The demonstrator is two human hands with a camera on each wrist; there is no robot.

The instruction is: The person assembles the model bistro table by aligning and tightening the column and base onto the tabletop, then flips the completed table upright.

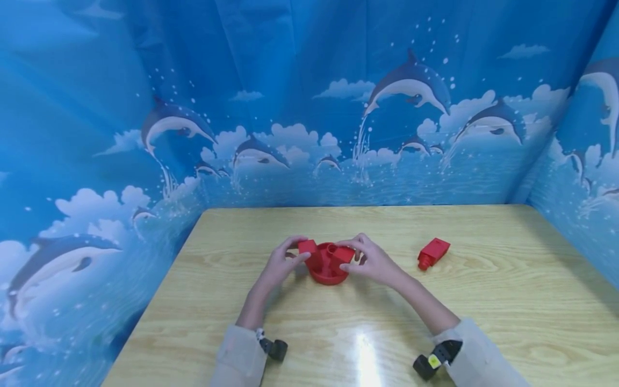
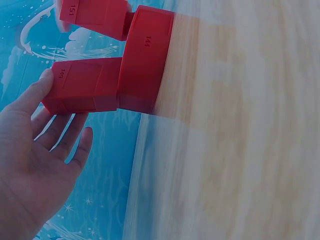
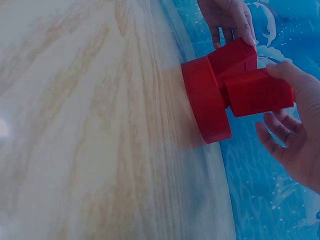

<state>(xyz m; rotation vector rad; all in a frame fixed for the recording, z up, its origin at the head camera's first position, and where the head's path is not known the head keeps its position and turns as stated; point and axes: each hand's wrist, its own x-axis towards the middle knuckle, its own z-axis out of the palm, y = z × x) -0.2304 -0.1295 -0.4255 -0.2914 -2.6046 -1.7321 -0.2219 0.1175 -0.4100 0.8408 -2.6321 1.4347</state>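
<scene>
A shallow round red base [image 1: 328, 280] rests on the table, its side marked with a small number in the left wrist view. My left hand [image 1: 279, 264] pinches a red block [image 2: 87, 86] marked 149, thumb on one face and fingers on the other. This block stands upright at the base's left side. On the other side my right hand [image 1: 376, 262] grips a second red block [image 3: 260, 92] between thumb and fingers. A narrower neck shows between that block and the base, and the block leans outward. Inside the base, a small round red socket [image 1: 331, 248] shows at the back.
Another red block [image 1: 434, 250] with a round peg lies on its side to the right of my right hand. The pale wood-grain table [image 1: 232, 231] ends at a blue dolphin-print backdrop [image 1: 309, 107] behind and at both sides.
</scene>
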